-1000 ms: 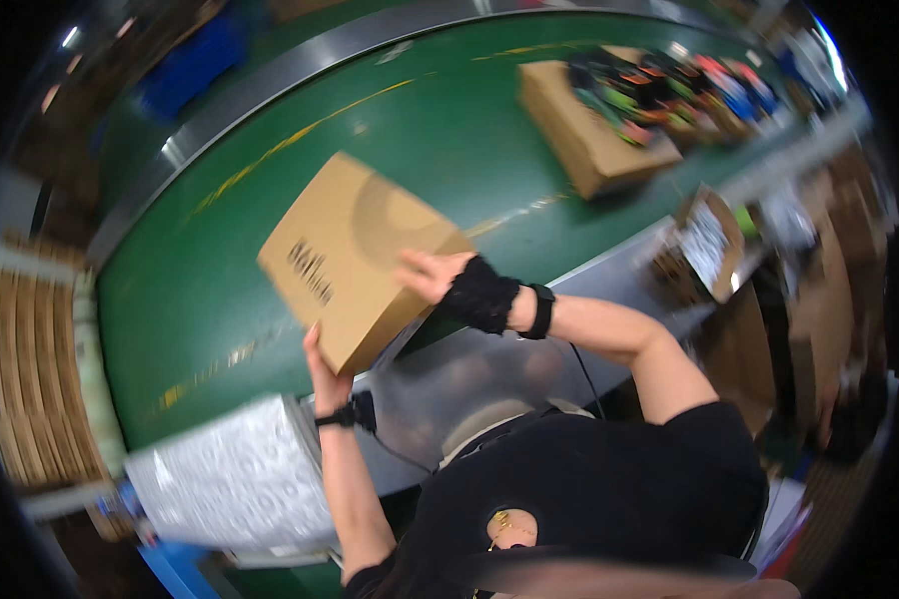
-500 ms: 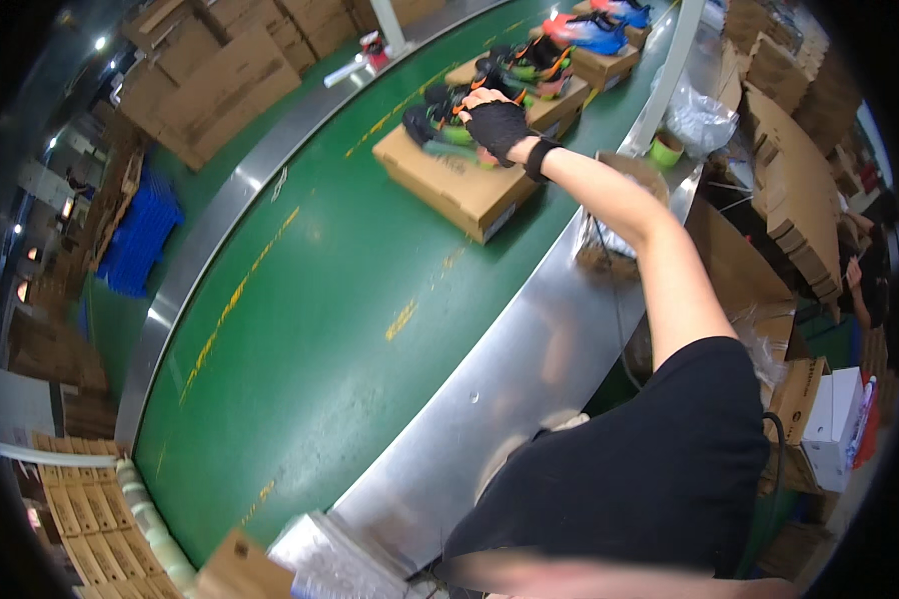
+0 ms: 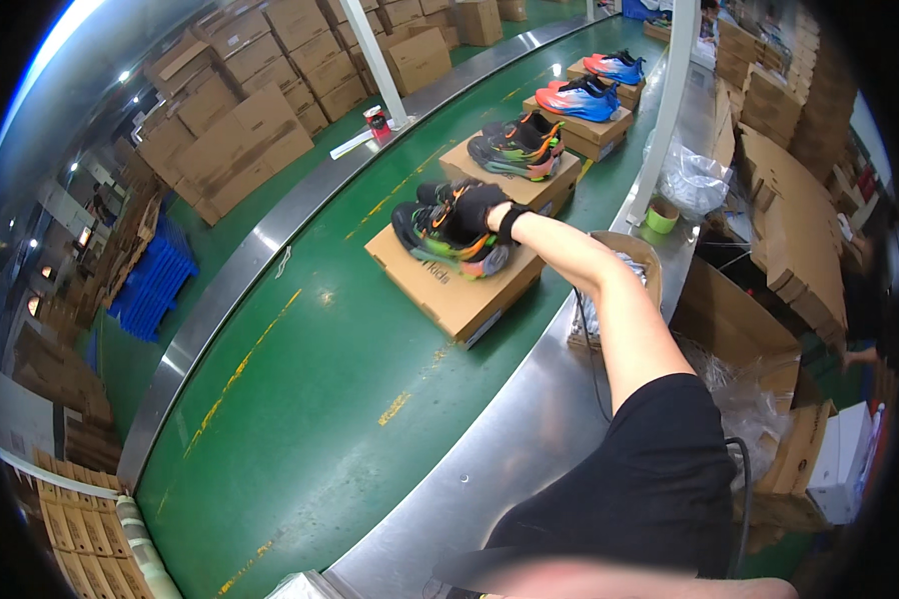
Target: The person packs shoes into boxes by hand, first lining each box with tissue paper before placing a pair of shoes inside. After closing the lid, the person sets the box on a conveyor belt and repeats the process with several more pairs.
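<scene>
My right hand [image 3: 481, 210], in a black fingerless glove with a black wristband, reaches far out over the green belt. It is closed on a dark running shoe [image 3: 422, 232] with green and orange trim, one of a pair; the fingertips are hidden among the dark uppers. Under the pair lies a closed brown shoe box [image 3: 440, 299]. Just beyond it, a similar pair of shoes [image 3: 514, 145] rests on another box [image 3: 566, 192]. My left hand is out of sight; only a blurred skin-coloured shape shows along the lower edge.
Red-and-blue shoes [image 3: 579, 100] sit on boxes farther up the belt [image 3: 300, 399]. A metal ledge [image 3: 469, 479] borders its near side, holding a small open carton [image 3: 649, 262], a green tape roll [image 3: 661, 215] and a plastic bag [image 3: 689, 180] by a white post [image 3: 669, 100].
The view has tilted up, so the scene sits lower in the picture. My right hand stays at the nearest pair, now lower over the shoes with its fingers less visible.
</scene>
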Motion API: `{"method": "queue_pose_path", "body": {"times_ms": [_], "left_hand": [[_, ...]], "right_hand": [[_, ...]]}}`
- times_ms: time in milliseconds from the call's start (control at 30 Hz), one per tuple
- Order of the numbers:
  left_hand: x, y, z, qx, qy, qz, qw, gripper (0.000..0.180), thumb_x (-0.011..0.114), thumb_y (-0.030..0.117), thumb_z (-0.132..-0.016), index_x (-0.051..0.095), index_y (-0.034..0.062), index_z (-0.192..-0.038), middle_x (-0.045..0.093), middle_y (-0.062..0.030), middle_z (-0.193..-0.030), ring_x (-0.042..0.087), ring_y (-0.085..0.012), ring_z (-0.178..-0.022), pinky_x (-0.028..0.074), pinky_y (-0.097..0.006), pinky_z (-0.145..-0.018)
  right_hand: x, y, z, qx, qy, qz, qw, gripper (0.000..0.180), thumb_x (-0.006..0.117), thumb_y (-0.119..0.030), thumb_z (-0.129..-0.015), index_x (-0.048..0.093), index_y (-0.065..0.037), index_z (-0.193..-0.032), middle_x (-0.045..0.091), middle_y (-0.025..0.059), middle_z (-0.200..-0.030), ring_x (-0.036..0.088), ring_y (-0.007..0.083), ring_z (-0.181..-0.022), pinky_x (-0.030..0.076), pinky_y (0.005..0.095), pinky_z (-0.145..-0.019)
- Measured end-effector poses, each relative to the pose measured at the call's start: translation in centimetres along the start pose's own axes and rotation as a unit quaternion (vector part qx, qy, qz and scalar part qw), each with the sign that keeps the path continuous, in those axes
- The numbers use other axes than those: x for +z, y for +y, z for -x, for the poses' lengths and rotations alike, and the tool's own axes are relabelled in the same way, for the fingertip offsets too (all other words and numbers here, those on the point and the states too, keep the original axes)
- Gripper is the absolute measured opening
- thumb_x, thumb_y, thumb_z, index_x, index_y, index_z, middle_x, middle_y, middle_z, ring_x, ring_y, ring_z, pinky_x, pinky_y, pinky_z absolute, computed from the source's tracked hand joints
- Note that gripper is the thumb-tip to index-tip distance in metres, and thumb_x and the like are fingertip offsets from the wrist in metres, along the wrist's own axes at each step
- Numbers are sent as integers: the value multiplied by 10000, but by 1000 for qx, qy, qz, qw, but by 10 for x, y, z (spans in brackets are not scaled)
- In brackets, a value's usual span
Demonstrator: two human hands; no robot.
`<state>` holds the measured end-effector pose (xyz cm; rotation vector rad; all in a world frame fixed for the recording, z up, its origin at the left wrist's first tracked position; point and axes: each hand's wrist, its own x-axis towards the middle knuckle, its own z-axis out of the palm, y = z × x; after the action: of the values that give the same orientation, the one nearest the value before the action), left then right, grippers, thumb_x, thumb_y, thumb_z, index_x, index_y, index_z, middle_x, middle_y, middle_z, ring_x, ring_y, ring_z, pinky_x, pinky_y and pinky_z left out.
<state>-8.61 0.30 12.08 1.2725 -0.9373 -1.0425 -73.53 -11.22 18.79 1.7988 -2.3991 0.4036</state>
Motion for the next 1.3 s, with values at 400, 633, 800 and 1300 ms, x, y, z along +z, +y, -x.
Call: {"method": "queue_pose_path", "body": {"times_ms": [400, 633, 800, 1300], "left_hand": [[38, 52, 97, 48, -42, -115, 991, 314, 539, 95, -807, 468, -17, -1092, 551, -61, -916, 515, -131, -834, 415, -242, -733], [171, 114, 147, 317, -219, -334, 860, 273, 665, 112, -648, 539, 0, -863, 510, -89, -761, 502, -171, -647, 418, -266, -565], [142, 99, 122, 216, -121, -308, 919, 199, 632, 113, -686, 557, -27, -806, 558, -81, -697, 526, -136, -521, 435, -256, -486], [72, -18, 109, 146, -172, -381, 897, 367, 478, 299, -851, 523, 20, -1085, 460, -192, -1180, 404, -299, -1136, 300, -335, -949]], "right_hand": [[-27, -143, 210, -327, -56, -100, 938, 201, 623, -225, -566, 543, -47, -613, 557, 133, -603, 578, 286, -625, 464, 382, -553], [-70, -218, 215, -399, -243, -208, 859, 276, 637, -294, -561, 586, -54, -687, 574, 150, -663, 581, 303, -658, 466, 387, -585], [-73, -268, 196, -471, -309, -126, 817, 335, 632, -332, -588, 605, -1, -638, 572, 191, -686, 583, 322, -681, 460, 382, -590], [32, -279, 292, -623, -198, -226, 722, 221, 598, -236, -573, 558, -23, -621, 553, 175, -598, 560, 317, -547, 450, 396, -500]]}}
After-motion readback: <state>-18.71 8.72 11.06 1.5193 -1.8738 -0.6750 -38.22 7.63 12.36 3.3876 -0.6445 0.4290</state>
